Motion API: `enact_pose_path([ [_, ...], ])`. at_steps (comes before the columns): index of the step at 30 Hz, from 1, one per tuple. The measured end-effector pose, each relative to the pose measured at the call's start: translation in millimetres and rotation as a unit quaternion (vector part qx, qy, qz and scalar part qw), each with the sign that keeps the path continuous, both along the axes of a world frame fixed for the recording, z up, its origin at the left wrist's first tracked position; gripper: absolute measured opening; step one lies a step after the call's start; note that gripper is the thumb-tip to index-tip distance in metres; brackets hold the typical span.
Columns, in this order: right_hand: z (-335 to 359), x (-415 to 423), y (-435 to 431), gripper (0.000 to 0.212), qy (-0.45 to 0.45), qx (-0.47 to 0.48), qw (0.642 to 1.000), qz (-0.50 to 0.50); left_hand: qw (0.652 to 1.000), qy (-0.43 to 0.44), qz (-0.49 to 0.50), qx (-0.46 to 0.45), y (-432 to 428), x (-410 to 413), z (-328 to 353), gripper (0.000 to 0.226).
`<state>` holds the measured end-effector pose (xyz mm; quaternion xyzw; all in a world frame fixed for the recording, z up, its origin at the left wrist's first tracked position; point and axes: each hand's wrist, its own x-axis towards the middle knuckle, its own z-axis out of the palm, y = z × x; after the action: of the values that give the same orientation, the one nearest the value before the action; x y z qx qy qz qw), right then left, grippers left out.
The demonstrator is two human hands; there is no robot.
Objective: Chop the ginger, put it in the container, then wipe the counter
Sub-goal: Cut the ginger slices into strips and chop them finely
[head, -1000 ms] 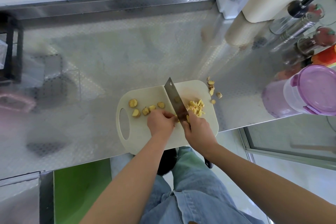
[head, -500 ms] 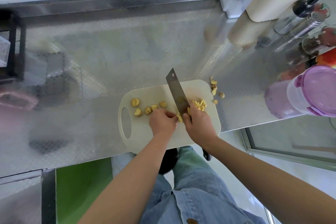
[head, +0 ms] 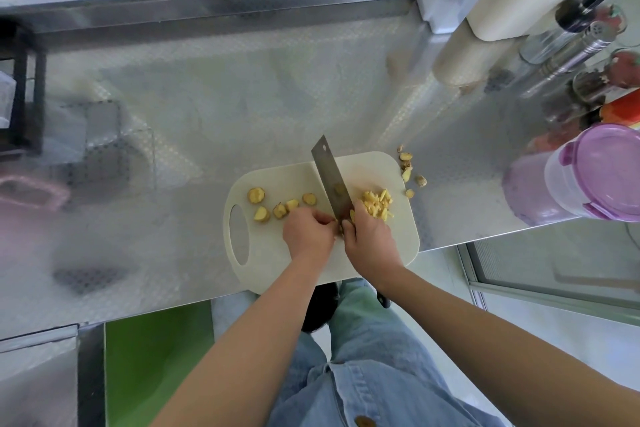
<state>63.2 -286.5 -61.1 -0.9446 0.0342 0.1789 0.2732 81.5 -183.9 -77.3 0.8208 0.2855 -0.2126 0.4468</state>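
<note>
View from above of a patterned metal table (head: pixel 207 107) with a cream cutting board (head: pixel 273 177) at its near edge. The board's handle hole is on the left.

The right hand (head: pixel 372 243) is wrapped around the handle of a cleaver-style knife (head: pixel 330 177). The blade runs away from the person across the middle of the board, its edge down at the board. The dark end of the handle pokes out below the wrist.

The left hand (head: pixel 308 236) sits just left of the blade. Its fingers are curled down and pinch a small ginger piece (head: pixel 350 217) against the board right beside the knife. Most of that piece is hidden by the fingers.

Left of the blade, five ginger slices (head: pixel 256 195) lie loosely scattered on the board. Right of the blade is a small heap of chopped ginger (head: pixel 377 203) in thin yellow strips, touching the right hand's knuckles. A few ginger scraps (head: pixel 407 170) lie on the table just off the board's far right corner.

A clear container (head: pixel 568 184) with a purple lid on it stands at the right edge of the table, well apart from the board. Bottles and a cream holder (head: pixel 495 21) crowd the far right corner.
</note>
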Motion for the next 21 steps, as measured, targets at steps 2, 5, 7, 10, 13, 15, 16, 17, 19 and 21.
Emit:
enact_pose_path([
  [2, 1, 9, 3, 0.007, -0.005, 0.014, 1.000, -0.014, 1.000, 0.002, -0.002, 0.003, 0, 0, 2, 0.003],
  [5, 3, 16, -1, 0.007, -0.007, 0.020, 1.000, -0.018, 1.000, 0.002, -0.001, 0.009, 0, -1, 3, 0.005],
  [7, 5, 13, -6, 0.004, -0.012, 0.018, 1.000, -0.006, 1.000, 0.005, 0.004, 0.010, 0, -1, 3, 0.007],
  [10, 9, 3, -12, 0.013, -0.014, 0.012, 1.000, 0.005, 1.000, 0.001, 0.004, 0.013, -1, -1, 3, 0.007],
  [13, 8, -5, -12, 0.016, 0.002, -0.002, 1.000, 0.019, 1.000, -0.007, 0.002, 0.014, -1, -1, 2, 0.005],
  [15, 6, -9, -10, 0.019, 0.014, -0.009, 1.000, 0.025, 1.000, -0.010, -0.003, 0.014, -1, -2, 1, 0.005],
  [16, 5, -10, -10, 0.020, 0.017, -0.009, 0.999, 0.026, 1.000, -0.010, -0.003, 0.013, -1, -2, 0, 0.005],
  [17, 4, -11, -10, 0.021, 0.019, -0.008, 0.999, 0.025, 1.000, -0.010, -0.002, 0.013, -1, -2, 0, 0.005],
  [19, 3, -12, -9, 0.020, 0.020, -0.006, 1.000, 0.021, 1.000, -0.009, 0.001, 0.013, -1, -1, 0, 0.006],
  [21, 3, -12, -7, 0.018, 0.019, -0.004, 1.000, 0.015, 1.000, -0.007, 0.001, 0.015, -1, -1, 0, 0.006],
])
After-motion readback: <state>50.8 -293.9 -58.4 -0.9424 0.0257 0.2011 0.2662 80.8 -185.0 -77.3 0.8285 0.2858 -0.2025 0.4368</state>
